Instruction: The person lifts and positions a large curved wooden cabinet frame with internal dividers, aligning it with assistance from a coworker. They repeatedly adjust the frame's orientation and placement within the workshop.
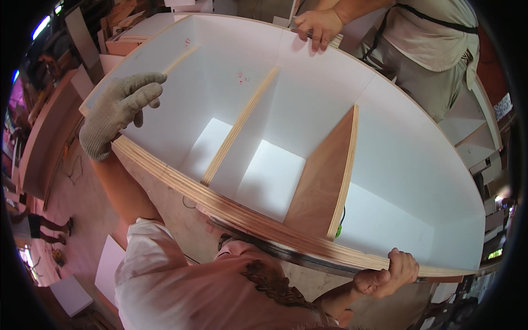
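In front of me is a large white-lined plywood cabinet carcass (pixel 231 203), its open side facing up. Two upright dividers split it: a narrow plywood-edged panel (pixel 240 125) and a wider brown panel (pixel 324 173). My left hand (pixel 122 107), in a grey knit glove, hovers at the left end of the carcass. Its fingers reach out beside a thin pale wood strip (pixel 181 60) on the inner wall. Bare, my right hand (pixel 389 275) curls its fingers over the near edge toward the right end. A small green object (pixel 338 231) shows beside the brown divider.
Across the carcass, a co-worker's hand (pixel 319 27) rests on the far edge, holding a short plywood piece (pixel 334 40). Boards (pixel 126 38) are stacked at the back left. A white panel (pixel 71 291) lies on the floor at lower left. Another person's legs (pixel 52 225) appear at far left.
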Action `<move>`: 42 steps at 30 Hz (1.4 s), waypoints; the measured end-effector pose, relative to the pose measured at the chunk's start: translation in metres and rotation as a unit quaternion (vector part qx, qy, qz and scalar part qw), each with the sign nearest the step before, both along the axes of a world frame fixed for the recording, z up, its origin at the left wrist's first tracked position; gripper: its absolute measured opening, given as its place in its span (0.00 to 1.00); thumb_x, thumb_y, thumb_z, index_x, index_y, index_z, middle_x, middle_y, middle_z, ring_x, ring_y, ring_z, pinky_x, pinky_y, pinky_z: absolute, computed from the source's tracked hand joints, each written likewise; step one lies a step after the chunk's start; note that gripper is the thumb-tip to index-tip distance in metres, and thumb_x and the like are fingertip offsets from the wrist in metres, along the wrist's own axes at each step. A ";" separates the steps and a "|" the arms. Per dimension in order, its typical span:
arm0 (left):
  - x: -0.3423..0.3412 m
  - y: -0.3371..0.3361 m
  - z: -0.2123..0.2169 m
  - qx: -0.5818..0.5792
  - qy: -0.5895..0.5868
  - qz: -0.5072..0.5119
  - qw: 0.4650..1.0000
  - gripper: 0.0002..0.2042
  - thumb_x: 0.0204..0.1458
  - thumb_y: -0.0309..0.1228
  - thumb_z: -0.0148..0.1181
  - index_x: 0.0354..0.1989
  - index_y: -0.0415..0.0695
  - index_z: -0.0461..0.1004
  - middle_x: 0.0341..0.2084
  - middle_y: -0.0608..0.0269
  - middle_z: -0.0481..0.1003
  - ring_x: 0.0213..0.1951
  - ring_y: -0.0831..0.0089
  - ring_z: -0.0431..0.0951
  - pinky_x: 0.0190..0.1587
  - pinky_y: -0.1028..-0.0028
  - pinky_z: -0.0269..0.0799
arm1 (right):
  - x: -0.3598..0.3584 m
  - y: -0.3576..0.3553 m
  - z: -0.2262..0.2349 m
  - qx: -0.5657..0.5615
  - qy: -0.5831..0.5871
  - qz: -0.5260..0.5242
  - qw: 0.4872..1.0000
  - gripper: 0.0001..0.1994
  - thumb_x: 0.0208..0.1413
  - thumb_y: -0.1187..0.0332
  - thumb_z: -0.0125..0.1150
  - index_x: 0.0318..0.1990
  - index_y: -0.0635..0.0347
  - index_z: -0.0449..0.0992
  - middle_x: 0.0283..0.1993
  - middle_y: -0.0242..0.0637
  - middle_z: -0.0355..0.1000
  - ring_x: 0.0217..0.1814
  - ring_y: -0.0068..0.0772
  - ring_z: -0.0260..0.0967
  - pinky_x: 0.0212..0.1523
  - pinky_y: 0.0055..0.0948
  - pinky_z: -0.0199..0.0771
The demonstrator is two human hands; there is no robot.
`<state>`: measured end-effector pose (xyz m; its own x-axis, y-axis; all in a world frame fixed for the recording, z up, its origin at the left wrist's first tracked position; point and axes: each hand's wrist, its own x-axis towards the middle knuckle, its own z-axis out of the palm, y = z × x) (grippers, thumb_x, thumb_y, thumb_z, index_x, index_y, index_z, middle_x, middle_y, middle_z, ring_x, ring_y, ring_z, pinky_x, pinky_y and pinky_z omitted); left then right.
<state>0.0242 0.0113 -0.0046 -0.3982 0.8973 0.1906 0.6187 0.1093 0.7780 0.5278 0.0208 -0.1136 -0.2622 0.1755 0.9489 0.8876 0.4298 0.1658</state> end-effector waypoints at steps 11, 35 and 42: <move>0.004 -0.004 0.002 -0.009 0.007 -0.002 1.000 0.27 0.63 0.45 0.60 0.60 0.34 0.76 0.29 0.65 0.76 0.25 0.81 0.72 0.25 0.79 0.69 | 0.000 -0.004 -0.001 -0.002 0.001 -0.006 1.000 0.24 0.73 0.62 0.35 0.42 0.72 0.79 0.37 0.45 0.75 0.40 0.46 0.70 0.51 0.45 0.63; -0.007 -0.001 -0.003 -0.014 0.002 -0.004 1.000 0.26 0.63 0.46 0.61 0.61 0.38 0.76 0.29 0.66 0.77 0.24 0.81 0.72 0.25 0.79 0.68 | 0.002 0.000 -0.005 -0.005 0.002 -0.005 1.000 0.27 0.75 0.58 0.34 0.43 0.70 0.80 0.38 0.45 0.76 0.42 0.45 0.70 0.54 0.46 0.61; -0.003 -0.001 -0.004 -0.003 -0.011 0.006 1.000 0.24 0.62 0.43 0.63 0.59 0.36 0.77 0.29 0.68 0.77 0.23 0.82 0.71 0.24 0.81 0.67 | 0.000 0.000 -0.006 0.001 0.011 -0.009 1.000 0.27 0.75 0.58 0.33 0.44 0.69 0.80 0.38 0.44 0.76 0.43 0.45 0.70 0.55 0.46 0.61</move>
<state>0.0208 0.0107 -0.0086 -0.4124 0.8937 0.1768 0.6002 0.1205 0.7907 0.5276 0.0211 -0.1194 -0.2375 0.1775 0.9550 0.8983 0.4142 0.1465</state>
